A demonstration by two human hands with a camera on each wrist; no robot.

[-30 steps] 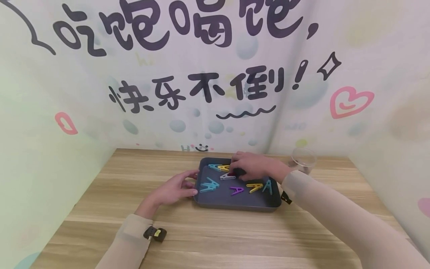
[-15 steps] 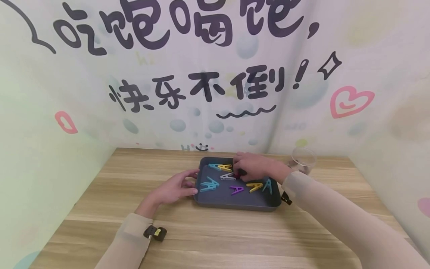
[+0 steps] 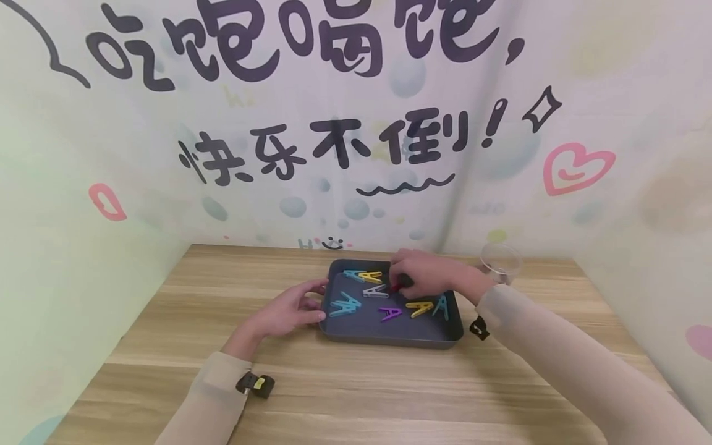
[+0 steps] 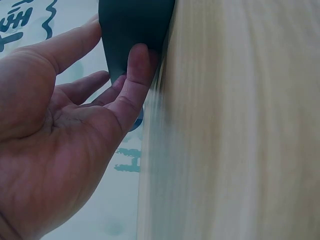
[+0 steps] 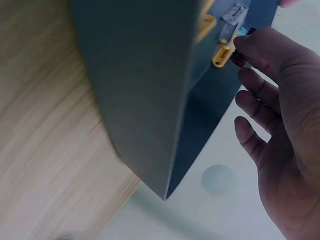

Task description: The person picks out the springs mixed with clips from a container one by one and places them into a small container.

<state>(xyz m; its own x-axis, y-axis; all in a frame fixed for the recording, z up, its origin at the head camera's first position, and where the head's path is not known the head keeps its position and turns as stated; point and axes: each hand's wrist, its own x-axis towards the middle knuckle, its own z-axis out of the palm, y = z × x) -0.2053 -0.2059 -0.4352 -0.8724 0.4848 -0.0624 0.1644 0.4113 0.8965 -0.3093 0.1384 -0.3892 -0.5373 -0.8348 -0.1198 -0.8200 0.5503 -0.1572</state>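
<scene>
A dark grey tray with several plastic clothespins stands near the table's back edge. My left hand rests against its left end, fingers spread; in the left wrist view the fingertips touch the outer wall. My right hand reaches over the back right of the tray. Its thumb and index finger pinch a dark red clothespin, mostly hidden by the fingers, while the other fingers hang loosely. Left of it lies a grey clothespin, with a purple clothespin nearer the front.
A yellow clothespin lies by a blue clothespin at the back left. Two overlapping blue clothespins are at the left. Another yellow clothespin and blue clothespin lie at the right. A clear plastic cup stands behind my right forearm.
My right hand has shifted slightly right, away from the grey clothespin, with the red clothespin between its fingers. The left hand and the tray have stayed put.
</scene>
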